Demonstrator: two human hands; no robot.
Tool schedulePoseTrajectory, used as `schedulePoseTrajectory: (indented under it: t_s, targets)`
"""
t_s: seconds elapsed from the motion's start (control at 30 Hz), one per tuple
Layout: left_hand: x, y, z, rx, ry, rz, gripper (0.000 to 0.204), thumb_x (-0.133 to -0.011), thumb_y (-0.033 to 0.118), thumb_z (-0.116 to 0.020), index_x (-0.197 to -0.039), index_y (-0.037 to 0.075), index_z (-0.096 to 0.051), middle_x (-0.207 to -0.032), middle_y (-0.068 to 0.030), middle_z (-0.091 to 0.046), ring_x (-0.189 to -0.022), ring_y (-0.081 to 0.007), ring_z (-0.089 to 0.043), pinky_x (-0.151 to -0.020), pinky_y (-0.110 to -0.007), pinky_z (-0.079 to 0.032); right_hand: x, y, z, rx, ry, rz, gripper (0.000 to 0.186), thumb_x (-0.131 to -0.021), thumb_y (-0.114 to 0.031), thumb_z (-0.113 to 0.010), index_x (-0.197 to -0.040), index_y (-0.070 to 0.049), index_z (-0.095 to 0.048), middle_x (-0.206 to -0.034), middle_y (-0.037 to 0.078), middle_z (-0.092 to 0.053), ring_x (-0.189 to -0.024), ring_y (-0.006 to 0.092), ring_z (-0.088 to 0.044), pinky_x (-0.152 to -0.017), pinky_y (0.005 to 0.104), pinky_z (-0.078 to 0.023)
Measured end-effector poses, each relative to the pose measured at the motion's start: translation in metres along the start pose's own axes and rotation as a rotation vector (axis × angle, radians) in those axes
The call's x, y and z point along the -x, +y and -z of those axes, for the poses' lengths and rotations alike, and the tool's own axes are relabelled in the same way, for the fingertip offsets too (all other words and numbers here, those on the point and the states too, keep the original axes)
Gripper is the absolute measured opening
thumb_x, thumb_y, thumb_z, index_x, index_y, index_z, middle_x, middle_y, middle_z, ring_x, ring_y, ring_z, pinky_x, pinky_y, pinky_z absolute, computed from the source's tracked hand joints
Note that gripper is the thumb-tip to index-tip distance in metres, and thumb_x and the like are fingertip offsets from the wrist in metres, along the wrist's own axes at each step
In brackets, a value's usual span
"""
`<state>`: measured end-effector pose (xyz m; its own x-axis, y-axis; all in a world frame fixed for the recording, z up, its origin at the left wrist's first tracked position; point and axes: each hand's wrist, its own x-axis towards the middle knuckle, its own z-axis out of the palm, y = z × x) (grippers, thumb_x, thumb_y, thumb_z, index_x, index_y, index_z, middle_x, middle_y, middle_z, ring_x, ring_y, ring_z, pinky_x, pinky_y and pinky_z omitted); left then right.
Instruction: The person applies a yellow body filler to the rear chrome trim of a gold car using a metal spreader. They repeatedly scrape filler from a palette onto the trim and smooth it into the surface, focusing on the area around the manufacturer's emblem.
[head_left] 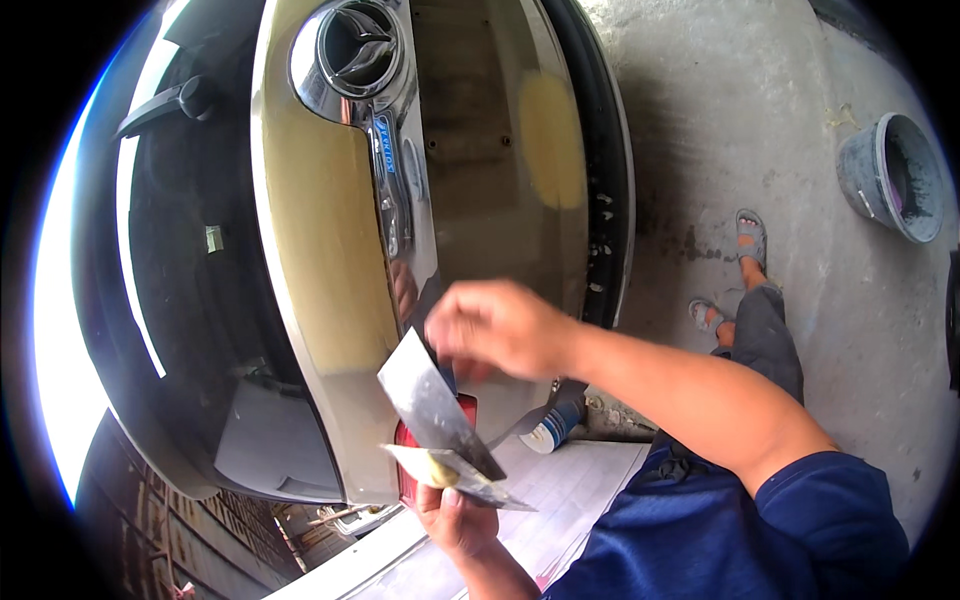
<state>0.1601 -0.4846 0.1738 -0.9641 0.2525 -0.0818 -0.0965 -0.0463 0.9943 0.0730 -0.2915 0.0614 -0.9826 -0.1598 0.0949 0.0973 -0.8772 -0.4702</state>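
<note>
My left hand [458,522] is closed on a thin metal putty plate [500,492], its thumb resting near the lower edge. A lump of pale yellow putty [428,468] sits on that plate. A second flat metal spreader [430,395] stands at an angle just above it, its lower end close to the plate. My right hand [495,325] is beside the spreader's upper edge with fingers curled, smeared by motion. Whether those fingers grip the spreader I cannot tell. Both hands are in front of a tan car's tailgate [325,225], near its red tail lamp [408,470].
A pale yellow patch [550,140] marks the lower tailgate above the dark bumper [612,130]. A blue-and-white can [553,427] stands by a pale board [590,470]. On the concrete floor is a grey bucket [885,185]. A rear wiper [165,105] crosses the dark window.
</note>
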Motion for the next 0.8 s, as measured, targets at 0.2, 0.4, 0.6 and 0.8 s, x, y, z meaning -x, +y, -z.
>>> schedulePoseTrajectory:
  t_s: [0.2, 0.4, 0.6, 0.8]
  targets:
    - [0.013, 0.009, 0.005, 0.101, 0.107, -0.049, 0.045, -0.079, -0.001, -0.058, -0.122, -0.006, -0.048, -0.115, -0.0229, -0.056, -0.09, -0.0309, -0.062, -0.063, -0.038, -0.058, -0.08, -0.001, 0.023, 0.293, 0.501, 0.24, 0.044, -0.084, -0.036, -0.069, -0.075, 0.0, -0.046, -0.065, 0.009, -0.062, -0.065, 0.0152, -0.067, -0.058, 0.0263, -0.051]
    - [0.013, 0.011, 0.005, 0.128, 0.178, -0.039, 0.043, -0.075, -0.001, -0.065, -0.116, -0.004, -0.054, -0.109, -0.0278, -0.057, -0.081, -0.0344, -0.064, -0.054, -0.039, -0.059, -0.088, 0.009, 0.033, 0.294, 0.504, 0.159, 0.04, -0.084, -0.031, -0.07, -0.078, 0.001, -0.047, -0.068, 0.01, -0.062, -0.059, 0.015, -0.065, -0.054, 0.0268, -0.052]
    - [0.008, 0.012, 0.01, 0.118, 0.156, -0.016, 0.044, -0.075, 0.0, -0.066, -0.117, -0.004, -0.054, -0.107, -0.028, -0.057, -0.075, -0.0341, -0.064, -0.052, -0.039, -0.058, -0.065, 0.01, 0.045, 0.233, 0.588, 0.013, 0.019, -0.086, -0.014, -0.059, -0.096, 0.001, -0.053, -0.079, 0.008, -0.062, -0.067, 0.0125, -0.061, -0.054, 0.0263, -0.05]
    - [-0.001, 0.011, 0.003, 0.03, -0.036, 0.022, 0.044, -0.086, -0.002, -0.049, -0.13, 0.002, -0.045, -0.115, -0.0155, -0.06, -0.085, -0.0231, -0.064, -0.067, -0.033, -0.058, -0.022, 0.032, 0.06, 0.295, 0.396, -0.012, 0.019, -0.087, -0.009, -0.049, -0.103, 0.0, -0.056, -0.077, 0.005, -0.061, -0.064, 0.0095, -0.056, -0.056, 0.0245, -0.047]
